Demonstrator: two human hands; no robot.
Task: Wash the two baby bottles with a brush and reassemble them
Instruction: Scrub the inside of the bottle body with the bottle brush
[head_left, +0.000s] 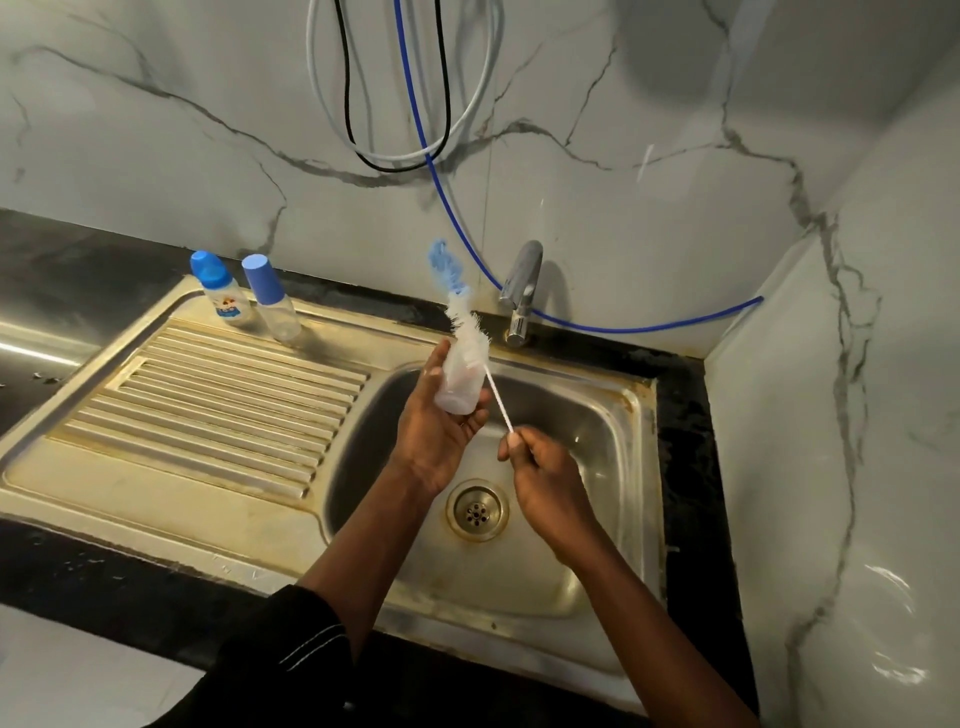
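My left hand grips a clear, uncapped baby bottle body above the sink basin. My right hand pinches the end of the thin white handle of a bottle brush. The handle runs up along the bottle's right side. The white and blue bristles stick out above the bottle's top end. On the drainboard's far edge stand two other bottles: a printed bottle with a blue domed cap and a clear bottle with a blue cylindrical cap.
The steel drainboard lies left of the basin, with the drain below my hands. A chrome tap stands behind the basin, no water visibly running. A blue hose and hanging cables cross the marble wall.
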